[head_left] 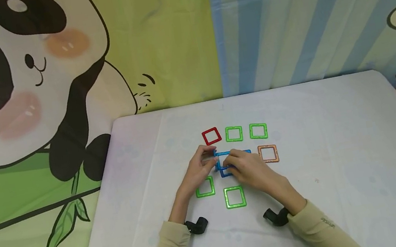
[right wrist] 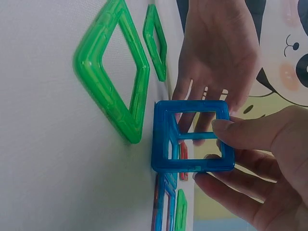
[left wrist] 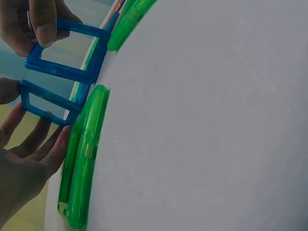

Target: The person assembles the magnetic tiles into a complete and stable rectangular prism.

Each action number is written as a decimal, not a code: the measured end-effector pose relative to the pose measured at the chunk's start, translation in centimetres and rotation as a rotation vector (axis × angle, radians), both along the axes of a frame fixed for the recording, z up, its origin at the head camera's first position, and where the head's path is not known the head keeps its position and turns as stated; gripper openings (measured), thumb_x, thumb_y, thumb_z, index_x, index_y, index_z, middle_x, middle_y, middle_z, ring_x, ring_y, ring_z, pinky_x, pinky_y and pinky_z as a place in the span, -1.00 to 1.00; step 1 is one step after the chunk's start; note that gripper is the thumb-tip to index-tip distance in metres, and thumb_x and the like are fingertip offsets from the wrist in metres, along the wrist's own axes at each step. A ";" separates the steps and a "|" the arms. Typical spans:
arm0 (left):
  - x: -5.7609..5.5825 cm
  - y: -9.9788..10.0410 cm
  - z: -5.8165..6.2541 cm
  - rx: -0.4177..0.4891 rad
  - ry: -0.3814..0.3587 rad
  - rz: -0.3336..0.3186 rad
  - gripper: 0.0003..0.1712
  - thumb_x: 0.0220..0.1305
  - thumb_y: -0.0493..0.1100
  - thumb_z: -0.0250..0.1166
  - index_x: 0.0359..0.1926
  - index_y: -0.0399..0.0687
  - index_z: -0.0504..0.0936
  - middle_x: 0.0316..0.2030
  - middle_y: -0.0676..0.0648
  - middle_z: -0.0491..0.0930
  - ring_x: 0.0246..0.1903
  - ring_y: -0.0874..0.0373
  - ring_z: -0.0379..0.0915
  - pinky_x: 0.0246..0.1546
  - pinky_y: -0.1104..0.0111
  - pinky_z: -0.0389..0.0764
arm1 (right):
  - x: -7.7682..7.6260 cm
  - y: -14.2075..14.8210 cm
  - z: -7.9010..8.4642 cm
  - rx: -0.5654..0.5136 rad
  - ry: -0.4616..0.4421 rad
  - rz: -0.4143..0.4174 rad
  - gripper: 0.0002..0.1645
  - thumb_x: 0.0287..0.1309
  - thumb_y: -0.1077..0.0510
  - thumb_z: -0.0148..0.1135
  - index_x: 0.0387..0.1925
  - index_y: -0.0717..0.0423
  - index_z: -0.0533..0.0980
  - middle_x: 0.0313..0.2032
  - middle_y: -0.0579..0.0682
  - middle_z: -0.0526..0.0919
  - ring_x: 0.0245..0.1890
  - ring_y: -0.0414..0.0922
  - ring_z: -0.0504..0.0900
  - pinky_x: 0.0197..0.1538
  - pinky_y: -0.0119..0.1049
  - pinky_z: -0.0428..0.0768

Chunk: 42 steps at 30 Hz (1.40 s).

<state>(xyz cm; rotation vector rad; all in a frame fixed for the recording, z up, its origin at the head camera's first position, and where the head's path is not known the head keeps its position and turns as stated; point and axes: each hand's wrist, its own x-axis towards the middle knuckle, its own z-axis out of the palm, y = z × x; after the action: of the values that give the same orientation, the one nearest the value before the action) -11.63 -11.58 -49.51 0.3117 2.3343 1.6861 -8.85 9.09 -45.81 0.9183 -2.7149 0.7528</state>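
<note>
Several blue square magnetic tiles are together at the middle of the table; one blue tile (head_left: pixel 243 151) lies flat, partly behind my right hand. My right hand (head_left: pixel 249 169) pinches an upright blue tile (right wrist: pixel 192 166), its thumb on the near face and fingers behind. At the left side, my left hand (head_left: pixel 198 170) holds another upright blue tile (left wrist: pixel 48 100) between thumb and fingertips. The two upright tiles stand at an angle to each other, meeting near a corner. Part of the blue group is hidden by my right hand.
Around the blue group lie a red tile (head_left: pixel 211 136), an orange tile (head_left: pixel 268 154) and several green ones, two of them nearest me: one green tile (head_left: pixel 234 197) and another green tile (head_left: pixel 205 187). A patterned curtain (head_left: pixel 165 38) hangs behind the white table (head_left: pixel 344 161).
</note>
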 end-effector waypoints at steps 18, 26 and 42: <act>0.1 0.2 0.0 0.002 0.004 0.007 -0.58 0.51 -0.16 0.21 0.31 -0.05 0.42 0.29 -0.18 0.50 0.31 0.01 0.45 0.31 0.14 0.55 | -0.4 -0.5 -0.1 -0.004 0.009 0.005 -0.87 0.16 0.25 0.49 -0.22 0.06 0.73 -0.30 -0.10 0.65 -0.36 -0.19 0.65 -0.40 -0.35 0.62; 0.2 0.1 0.0 0.004 0.001 0.016 -0.57 0.50 -0.15 0.22 0.32 -0.01 0.43 0.28 -0.15 0.51 0.32 0.02 0.45 0.32 0.14 0.54 | -0.3 -0.4 -0.3 -0.022 0.001 0.001 -0.81 0.15 0.25 0.50 -0.18 0.10 0.72 -0.29 -0.06 0.65 -0.35 -0.18 0.62 -0.39 -0.35 0.60; 0.2 0.1 -0.3 0.009 -0.001 0.039 -0.57 0.48 -0.11 0.26 0.30 0.07 0.46 0.27 -0.07 0.53 0.30 0.04 0.46 0.33 0.11 0.53 | 1.6 2.4 -1.9 -0.045 -0.188 -0.090 -0.77 0.12 0.27 0.51 -0.23 0.10 0.59 -0.30 -0.09 0.64 -0.32 -0.22 0.55 -0.21 -0.31 0.66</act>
<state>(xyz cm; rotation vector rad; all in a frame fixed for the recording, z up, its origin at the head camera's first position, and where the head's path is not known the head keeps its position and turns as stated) -11.39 -11.44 -49.83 0.2692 2.3478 1.7141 -7.22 11.49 -47.68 0.7440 -2.8644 0.9205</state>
